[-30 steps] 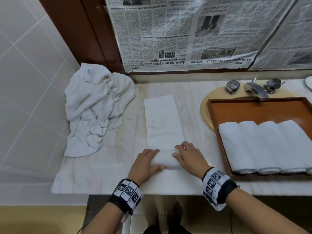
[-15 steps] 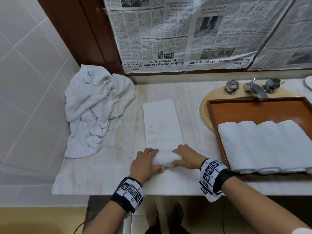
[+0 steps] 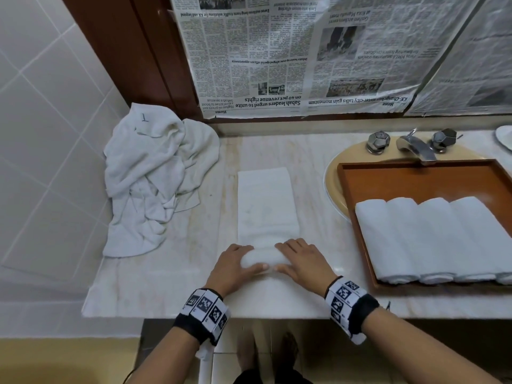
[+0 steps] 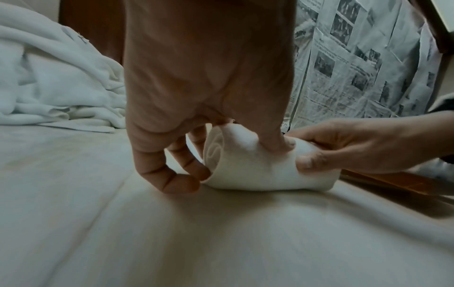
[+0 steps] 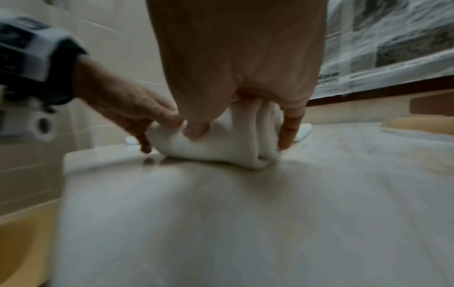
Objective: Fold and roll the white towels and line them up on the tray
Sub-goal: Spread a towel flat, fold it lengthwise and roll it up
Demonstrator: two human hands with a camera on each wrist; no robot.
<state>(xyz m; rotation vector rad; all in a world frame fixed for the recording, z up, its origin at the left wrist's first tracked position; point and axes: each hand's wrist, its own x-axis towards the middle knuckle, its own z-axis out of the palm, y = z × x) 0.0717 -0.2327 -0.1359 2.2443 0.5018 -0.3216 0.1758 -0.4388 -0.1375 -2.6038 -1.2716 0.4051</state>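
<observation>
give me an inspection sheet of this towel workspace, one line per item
surface: pale marble counter, with a sink set in at the right.
job's things: folded towel lies flat, its near end rolled; four rolled towels lie side by side on the brown tray, which sits over the sink.
clutter: heap of crumpled white towels at the counter's left.
hands: left hand and right hand each grip one end of the roll, fingers curled over it.
cables: a thin dark cord by the left forearm; what it joins is unclear.
surroundings: newspaper covers the wall behind; white tiles at left; tap behind the tray.
</observation>
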